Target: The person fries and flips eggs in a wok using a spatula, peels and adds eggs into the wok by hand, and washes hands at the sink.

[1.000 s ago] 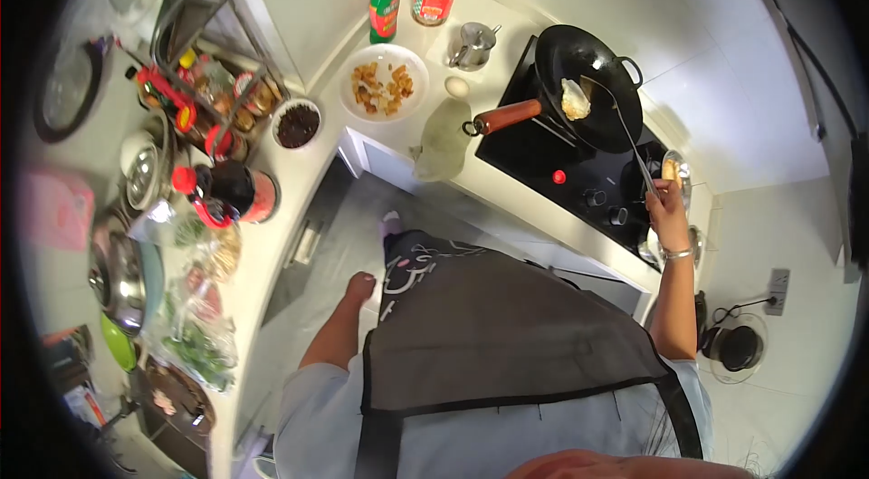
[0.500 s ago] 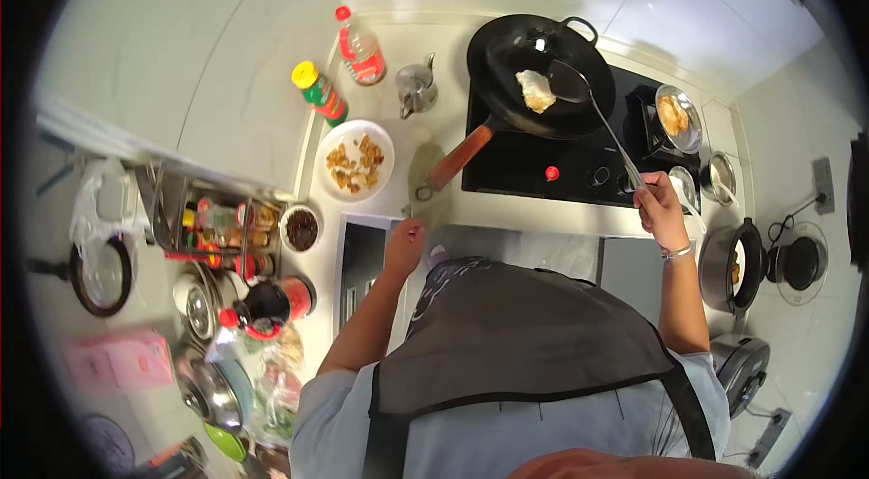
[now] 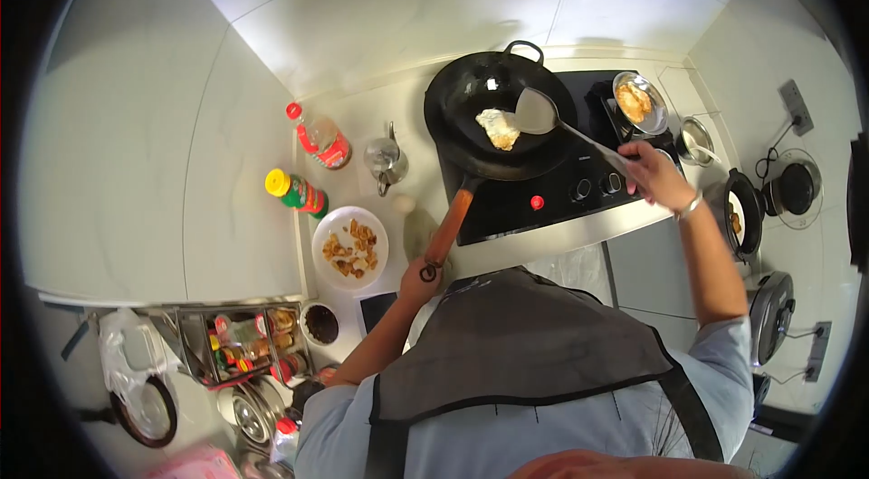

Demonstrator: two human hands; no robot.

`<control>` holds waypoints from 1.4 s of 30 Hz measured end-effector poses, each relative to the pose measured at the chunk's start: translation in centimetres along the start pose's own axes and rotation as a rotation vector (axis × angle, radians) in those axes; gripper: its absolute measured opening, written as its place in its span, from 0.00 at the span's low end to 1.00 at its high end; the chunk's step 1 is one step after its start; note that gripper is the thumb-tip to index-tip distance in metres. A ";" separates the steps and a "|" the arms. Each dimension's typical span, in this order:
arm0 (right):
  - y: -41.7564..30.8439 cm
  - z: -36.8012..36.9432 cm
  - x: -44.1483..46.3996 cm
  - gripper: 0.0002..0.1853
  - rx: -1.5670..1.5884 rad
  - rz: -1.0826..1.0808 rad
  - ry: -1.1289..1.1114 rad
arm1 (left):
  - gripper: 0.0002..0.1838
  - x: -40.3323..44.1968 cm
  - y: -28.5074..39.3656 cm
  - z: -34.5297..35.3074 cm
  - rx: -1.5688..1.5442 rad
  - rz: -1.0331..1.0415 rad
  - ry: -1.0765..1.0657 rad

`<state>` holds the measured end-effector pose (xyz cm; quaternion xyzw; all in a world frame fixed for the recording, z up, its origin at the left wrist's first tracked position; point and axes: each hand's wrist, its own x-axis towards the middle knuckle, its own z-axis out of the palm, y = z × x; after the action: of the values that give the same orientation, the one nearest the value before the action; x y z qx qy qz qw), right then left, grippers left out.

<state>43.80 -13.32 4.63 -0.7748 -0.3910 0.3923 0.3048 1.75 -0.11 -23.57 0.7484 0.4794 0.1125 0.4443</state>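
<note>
A fried egg (image 3: 499, 129) lies in the black wok (image 3: 462, 99) on the stove. My right hand (image 3: 654, 177) is closed round the handle of a metal spatula (image 3: 539, 113), whose blade is at the egg's right edge. At the end of the wok's wooden handle (image 3: 450, 227) is my left hand (image 3: 422, 281), partly behind the handle and its ring; I cannot make out whether its fingers grip it. A white plate of browned pieces (image 3: 328, 269) stands to the left of that hand.
A metal bowl with fried egg (image 3: 655, 123) sits at the stove's right back. Left of the wok are a metal pot (image 3: 386, 158), a red-capped bottle (image 3: 323, 140), a green bottle (image 3: 301, 196) and a whole egg (image 3: 404, 204). A dark pot (image 3: 745, 215) stands at right.
The view has turned. My left hand has risen from beside my body to the wok handle's end. The spatula blade has moved to the fried egg's edge.
</note>
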 end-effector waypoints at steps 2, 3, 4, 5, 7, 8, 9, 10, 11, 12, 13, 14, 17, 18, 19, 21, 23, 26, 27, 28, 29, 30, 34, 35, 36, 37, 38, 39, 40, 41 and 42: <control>-3.1 -1.8 1.8 0.17 -0.124 0.134 -0.053 | 0.16 0.6 0.0 -0.2 -0.010 0.092 0.002; -4.2 -2.7 3.0 0.16 -0.196 0.163 -0.071 | 0.16 1.0 0.1 -0.2 -0.032 0.117 0.011; -5.6 -3.3 4.3 0.16 -0.310 0.230 -0.080 | 0.17 1.2 0.1 -0.3 -0.053 0.140 0.022; -7.2 -3.7 5.3 0.14 -0.367 0.273 -0.113 | 0.18 1.5 -0.1 -0.3 -0.026 0.123 0.006; -9.3 -5.0 8.2 0.12 -0.494 0.326 -0.243 | 0.19 1.9 -0.8 -0.2 0.026 0.084 -0.021; -9.7 -5.6 9.7 0.13 -0.562 0.336 -0.339 | 0.19 2.0 -0.8 -0.3 0.021 0.082 -0.017; -11.4 -5.1 10.2 0.14 -0.735 0.285 -0.344 | 0.19 1.8 -0.5 -0.4 0.016 0.079 -0.012; -12.7 -4.7 10.9 0.14 -0.852 0.253 -0.371 | 0.19 1.7 -0.3 -0.5 0.010 0.074 -0.008; -14.1 -4.5 11.1 0.14 -0.926 0.241 -0.412 | 0.19 1.6 0.0 -0.6 0.008 0.064 -0.013; -15.6 -4.0 11.3 0.14 -1.000 0.229 -0.453 | 0.19 1.5 0.3 -0.7 0.007 0.053 -0.018; -16.2 -3.5 12.2 0.14 -1.161 0.154 -0.511 | 0.19 1.5 0.4 -0.8 0.006 0.043 -0.022; -16.4 -2.9 13.4 0.15 -1.320 0.076 -0.569 | 0.19 1.4 0.4 -0.7 0.000 0.059 -0.008; -18.1 -0.4 13.8 0.18 -1.534 -0.110 -0.580 | 0.18 1.2 0.2 -0.7 -0.015 0.102 0.021; -18.7 0.6 13.6 0.19 -1.562 -0.162 -0.556 | 0.18 1.1 0.2 -0.7 -0.017 0.110 0.026; -19.1 1.4 13.6 0.19 -1.574 -0.172 -0.607 | 0.18 1.0 0.2 -0.6 -0.019 0.117 0.030; -19.0 2.8 14.0 0.20 -1.544 -0.178 -0.615 | 0.18 1.1 0.0 -0.6 0.000 0.124 0.032; -18.1 4.0 15.1 0.20 -1.521 -0.176 -0.630 | 0.19 1.2 -0.3 -0.4 0.010 0.125 0.029; -18.4 4.5 15.9 0.20 -1.478 -0.156 -0.656 | 0.18 1.4 -0.3 -0.3 0.001 0.119 0.024; -18.4 4.7 16.4 0.21 -1.433 -0.157 -0.682 | 0.18 1.3 -0.1 -0.4 -0.005 0.115 0.025; -18.2 5.1 16.7 0.21 -1.457 -0.130 -0.686 | 0.18 1.2 0.1 -0.5 -0.012 0.111 0.027; -18.1 5.7 17.2 0.21 -1.481 -0.102 -0.690 | 0.18 1.0 0.4 -0.7 -0.005 0.108 0.031; -18.4 6.2 17.2 0.21 -1.506 -0.074 -0.691 | 0.18 0.9 0.7 -0.8 0.001 0.107 0.036; -20.9 6.4 15.5 0.22 -1.516 -0.108 -0.742 | 0.19 1.1 0.8 -0.9 -0.020 0.087 0.010; -20.5 6.7 16.0 0.22 -1.473 -0.063 -0.711 | 0.19 1.1 0.7 -0.8 0.002 0.085 0.005; -19.9 7.2 16.4 0.22 -1.428 -0.016 -0.679 | 0.19 1.1 0.7 -0.9 0.025 0.086 -0.003; -19.4 7.2 16.7 0.22 -1.385 0.032 -0.644 | 0.19 1.2 0.7 -0.8 0.046 0.089 -0.011; -19.1 7.3 17.0 0.22 -1.429 0.064 -0.643 | 0.19 1.4 0.5 -0.5 0.020 0.091 -0.004; -19.5 7.9 16.7 0.22 -1.474 0.096 -0.641 | 0.20 1.6 0.3 -0.3 -0.006 0.093 0.003; -19.8 8.3 16.4 0.22 -1.518 0.124 -0.642 | 0.20 1.6 0.0 -0.2 -0.032 0.092 0.011; -19.9 8.4 16.0 0.22 -1.525 0.154 -0.631 | 0.20 1.6 -0.3 -0.2 -0.030 0.094 0.003; -19.4 8.4 16.6 0.22 -1.549 0.089 -0.640 | 0.20 1.6 -0.4 -0.2 -0.028 0.095 -0.005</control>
<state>36.02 11.91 9.36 -0.6310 -0.5864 0.2256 -0.4550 2.18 1.39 -24.18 0.7643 0.4407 0.1382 0.4501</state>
